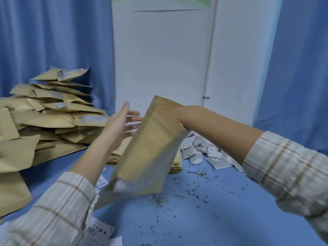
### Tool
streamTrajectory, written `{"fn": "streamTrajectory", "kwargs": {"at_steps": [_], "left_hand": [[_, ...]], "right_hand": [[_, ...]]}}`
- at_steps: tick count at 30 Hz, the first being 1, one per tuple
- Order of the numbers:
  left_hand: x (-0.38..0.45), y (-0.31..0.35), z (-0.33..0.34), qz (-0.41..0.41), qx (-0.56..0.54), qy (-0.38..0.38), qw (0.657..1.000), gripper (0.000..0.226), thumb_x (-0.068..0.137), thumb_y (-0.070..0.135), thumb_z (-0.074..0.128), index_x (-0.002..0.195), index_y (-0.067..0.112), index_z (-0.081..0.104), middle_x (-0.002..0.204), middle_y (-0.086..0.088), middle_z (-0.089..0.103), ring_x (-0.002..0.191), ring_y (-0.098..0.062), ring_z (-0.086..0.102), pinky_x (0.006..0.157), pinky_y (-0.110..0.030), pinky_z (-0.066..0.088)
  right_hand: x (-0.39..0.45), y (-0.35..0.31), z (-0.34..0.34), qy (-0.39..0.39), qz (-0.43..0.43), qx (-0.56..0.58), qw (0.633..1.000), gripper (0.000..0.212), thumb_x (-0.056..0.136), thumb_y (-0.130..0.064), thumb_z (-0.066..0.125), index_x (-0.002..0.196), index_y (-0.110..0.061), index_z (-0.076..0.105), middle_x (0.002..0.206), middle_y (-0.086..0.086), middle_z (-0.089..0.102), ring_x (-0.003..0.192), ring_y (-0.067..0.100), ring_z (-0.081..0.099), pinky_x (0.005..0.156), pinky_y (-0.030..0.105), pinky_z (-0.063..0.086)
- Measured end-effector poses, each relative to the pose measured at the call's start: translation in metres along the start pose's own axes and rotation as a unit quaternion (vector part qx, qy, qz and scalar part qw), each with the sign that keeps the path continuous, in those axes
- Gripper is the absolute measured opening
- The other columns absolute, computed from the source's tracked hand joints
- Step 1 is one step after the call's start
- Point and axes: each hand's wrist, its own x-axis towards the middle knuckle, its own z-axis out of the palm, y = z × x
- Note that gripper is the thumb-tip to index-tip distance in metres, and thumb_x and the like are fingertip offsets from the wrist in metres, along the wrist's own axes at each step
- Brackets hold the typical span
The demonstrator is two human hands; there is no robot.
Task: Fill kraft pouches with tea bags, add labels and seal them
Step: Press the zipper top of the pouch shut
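A kraft pouch [150,148] hangs tilted in the air above the blue table, its foggy window end low at the left. My right hand [180,114] holds it at its upper right edge, with the fingers hidden behind the paper. My left hand [119,126] hovers just left of the pouch, fingers straight and spread, holding nothing. White tea bags [198,150] lie in a heap behind the pouch to the right. Small printed labels [102,181] lie by my left forearm.
A tall, loose pile of kraft pouches [49,118] fills the table's left side. A flat stack of pouches [176,164] lies under the held one. Loose tea crumbs [177,192] dot the blue table [204,219]. A label sheet [99,229] lies at the near edge. A white panel [159,59] and blue curtains stand behind.
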Motion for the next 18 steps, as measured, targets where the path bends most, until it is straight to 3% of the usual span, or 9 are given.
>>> {"fn": "streamTrajectory", "kwargs": {"at_steps": [2,3,5,7,9,11,13,15,18], "left_hand": [[-0.002,0.004,-0.015,0.021,-0.043,-0.129,0.99,0.071,0.079,0.077,0.033,0.111,0.022,0.063,0.115,-0.003,0.065,0.079,-0.011,0.069,0.065,-0.027,0.052],[-0.005,0.005,-0.019,0.049,-0.008,-0.202,0.978,0.075,0.067,0.085,0.04,0.116,0.032,0.062,0.12,0.003,0.064,0.091,-0.012,0.068,0.072,-0.029,0.054],[-0.011,0.003,-0.011,0.117,0.082,-0.227,0.963,0.064,0.059,0.075,0.065,0.114,0.043,0.062,0.116,0.013,0.065,0.099,-0.006,0.064,0.077,-0.023,0.053],[-0.011,-0.006,0.004,0.182,0.115,-0.116,0.97,0.031,0.078,0.045,0.069,0.107,0.034,0.067,0.105,0.014,0.069,0.096,-0.002,0.064,0.08,-0.021,0.049],[-0.009,-0.006,0.009,0.186,0.074,0.016,0.98,0.012,0.092,0.023,0.057,0.097,0.025,0.068,0.09,0.014,0.071,0.076,0.004,0.064,0.071,-0.016,0.048],[-0.004,-0.008,0.001,0.179,0.051,0.09,0.978,0.016,0.094,0.019,0.052,0.091,0.025,0.067,0.083,0.014,0.069,0.067,0.006,0.062,0.067,-0.014,0.049],[0.001,-0.012,-0.014,0.176,0.059,0.127,0.974,0.021,0.095,0.02,0.051,0.082,0.03,0.064,0.076,0.018,0.069,0.07,0.006,0.061,0.072,-0.016,0.049],[0.007,-0.013,-0.024,0.176,0.056,0.15,0.971,0.024,0.096,0.02,0.05,0.078,0.03,0.063,0.075,0.015,0.068,0.073,0.0,0.061,0.076,-0.022,0.048],[0.011,-0.014,-0.03,0.17,0.056,0.168,0.97,0.027,0.095,0.022,0.052,0.074,0.031,0.067,0.074,0.013,0.068,0.071,-0.003,0.06,0.07,-0.024,0.047]], "right_hand": [[0.005,0.01,-0.005,0.007,0.043,-0.038,0.998,0.043,0.101,-0.02,0.025,0.142,-0.007,0.027,0.146,0.01,0.032,0.12,0.023,0.039,0.094,0.029,0.029],[0.007,0.01,-0.006,-0.001,0.047,-0.039,0.998,0.039,0.101,-0.023,0.027,0.137,-0.013,0.036,0.141,0.009,0.038,0.119,0.026,0.044,0.095,0.032,0.033],[0.02,0.008,-0.004,-0.042,0.042,-0.027,0.998,0.026,0.099,-0.034,0.034,0.119,-0.026,0.048,0.118,0.0,0.043,0.097,0.022,0.051,0.085,0.032,0.041],[0.041,0.011,0.002,-0.059,-0.004,0.025,0.998,0.033,0.095,-0.038,0.043,0.125,-0.025,0.047,0.118,-0.001,0.047,0.097,0.019,0.049,0.088,0.034,0.044],[0.049,0.022,0.006,-0.001,-0.042,0.055,0.998,0.033,0.093,-0.04,0.045,0.124,-0.03,0.053,0.117,-0.005,0.057,0.103,0.017,0.055,0.088,0.029,0.045],[0.043,0.038,0.002,0.101,-0.05,0.126,0.986,0.04,0.09,-0.056,0.04,0.092,-0.03,0.07,0.09,-0.015,0.069,0.087,0.005,0.063,0.074,0.013,0.044],[0.034,0.061,-0.001,0.147,-0.055,0.216,0.964,0.063,0.08,-0.073,0.036,0.07,-0.023,0.073,0.071,-0.016,0.069,0.072,0.002,0.063,0.072,0.014,0.042],[0.024,0.08,0.001,0.144,-0.083,0.216,0.962,0.061,0.068,-0.077,0.049,0.069,-0.019,0.068,0.066,-0.013,0.061,0.069,0.006,0.056,0.071,0.023,0.039],[0.023,0.091,0.008,0.193,-0.098,0.129,0.968,0.041,0.067,-0.065,0.063,0.074,-0.025,0.069,0.075,-0.005,0.064,0.073,0.005,0.053,0.066,0.011,0.036]]}}
